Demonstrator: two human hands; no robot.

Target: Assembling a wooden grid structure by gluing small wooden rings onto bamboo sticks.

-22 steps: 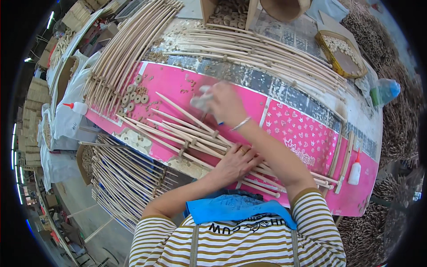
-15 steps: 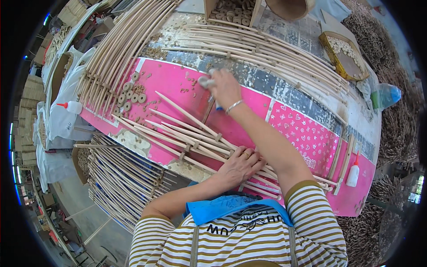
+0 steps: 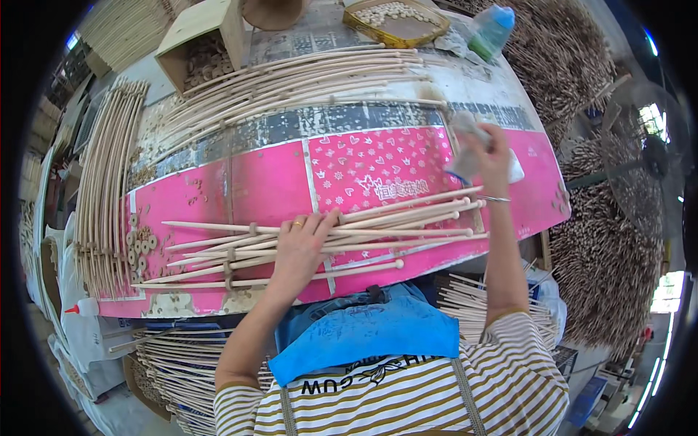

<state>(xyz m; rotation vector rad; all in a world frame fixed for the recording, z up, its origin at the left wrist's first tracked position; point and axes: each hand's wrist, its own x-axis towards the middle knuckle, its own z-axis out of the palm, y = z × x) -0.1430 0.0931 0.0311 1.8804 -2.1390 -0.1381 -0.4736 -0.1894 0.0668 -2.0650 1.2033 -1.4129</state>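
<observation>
My left hand (image 3: 297, 251) lies with its fingers stretched over a loose bunch of pale wooden sticks (image 3: 429, 237), near the table's front edge. These sticks have pointed left ends, round knobs at the right and small brown blocks partway along. Farther right, my right hand (image 3: 496, 166) is closed on a crumpled grey-white cloth (image 3: 469, 149), just above the pink table cover (image 3: 262, 174). Part of the cloth is blurred. Beside that hand a white bottle (image 3: 515, 168) is partly hidden.
More sticks lie along the back (image 3: 313, 76) and upright at the left (image 3: 109, 182). Brown rings (image 3: 138, 247) are near them. A wooden box (image 3: 196, 51) of discs, a yellow tray (image 3: 396, 33) and a blue-green bottle (image 3: 491, 35) stand behind. A red-tipped glue bottle (image 3: 83, 307) is at left.
My view has turned toward the right. The right hand has carried the cloth from the table's left part to its right end. My left hand now lies flatter on the sticks.
</observation>
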